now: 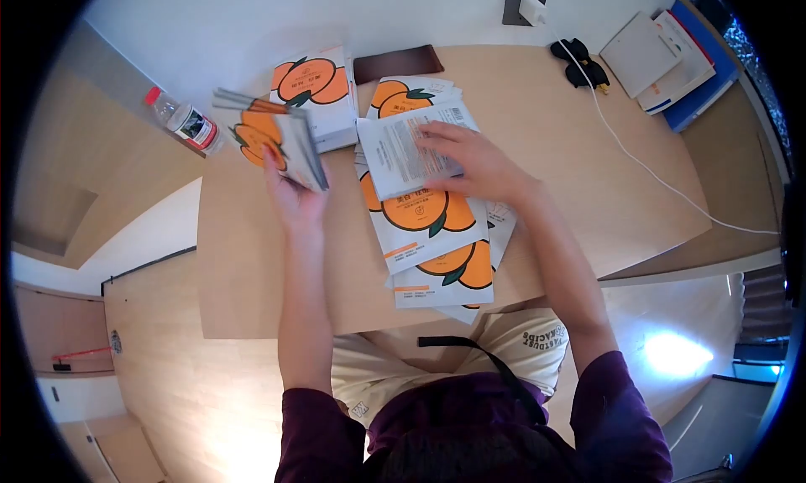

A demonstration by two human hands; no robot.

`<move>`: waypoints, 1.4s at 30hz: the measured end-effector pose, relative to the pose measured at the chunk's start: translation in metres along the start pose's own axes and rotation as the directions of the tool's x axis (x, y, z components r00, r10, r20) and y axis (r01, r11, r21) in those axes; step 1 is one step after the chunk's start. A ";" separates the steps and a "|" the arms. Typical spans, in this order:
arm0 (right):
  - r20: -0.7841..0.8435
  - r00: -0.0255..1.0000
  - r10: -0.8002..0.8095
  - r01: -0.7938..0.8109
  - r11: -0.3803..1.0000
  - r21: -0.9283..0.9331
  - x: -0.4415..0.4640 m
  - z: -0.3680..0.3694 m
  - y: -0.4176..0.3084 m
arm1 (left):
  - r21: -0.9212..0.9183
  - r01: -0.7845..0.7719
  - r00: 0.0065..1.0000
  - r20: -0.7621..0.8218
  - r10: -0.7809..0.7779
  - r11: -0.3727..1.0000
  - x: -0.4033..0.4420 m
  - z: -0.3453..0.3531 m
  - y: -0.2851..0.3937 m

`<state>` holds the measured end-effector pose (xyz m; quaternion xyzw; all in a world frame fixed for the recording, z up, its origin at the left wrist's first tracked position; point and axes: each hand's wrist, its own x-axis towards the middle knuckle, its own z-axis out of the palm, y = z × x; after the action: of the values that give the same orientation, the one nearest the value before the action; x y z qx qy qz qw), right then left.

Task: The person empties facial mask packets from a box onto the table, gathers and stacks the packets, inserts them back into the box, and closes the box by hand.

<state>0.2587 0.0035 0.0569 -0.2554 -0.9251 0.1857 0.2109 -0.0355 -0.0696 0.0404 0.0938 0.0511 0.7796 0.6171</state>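
1. Left of centre, a fanned stack (277, 139) of thin, glossy packets was held by the left hand (294, 189), thumb pressed to the orange-printed face, other fingers mostly hidden.
2. At centre, a smooth, text-covered packet (399, 154) was touched by the right hand (470, 160), its fingers spread wide and lightly bent.
3. Below, flat rectangular pouches (428, 227) were overlapped unevenly.
4. Upper left of centre, a boxy white carton (336, 118) was seen beside a dark, smooth case (399, 64).
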 end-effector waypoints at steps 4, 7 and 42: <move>-0.105 0.980 0.169 -0.181 0.977 -0.112 0.000 0.005 0.001 | -0.081 0.055 0.999 0.005 -0.054 0.995 -0.003 0.000 0.003; -0.134 0.979 0.153 -0.176 0.969 -0.174 -0.002 -0.001 -0.006 | -0.021 0.015 0.995 -0.103 -0.017 1.000 -0.003 0.003 0.001; -0.253 0.462 0.850 0.219 0.166 0.961 0.011 -0.013 -0.015 | 0.879 0.115 0.968 -0.204 0.147 0.464 -0.018 0.031 -0.065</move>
<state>0.2501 0.0009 0.0774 -0.3529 -0.2994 0.6015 0.6511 0.0365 -0.0730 0.0571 0.3010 0.5240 0.6508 0.4597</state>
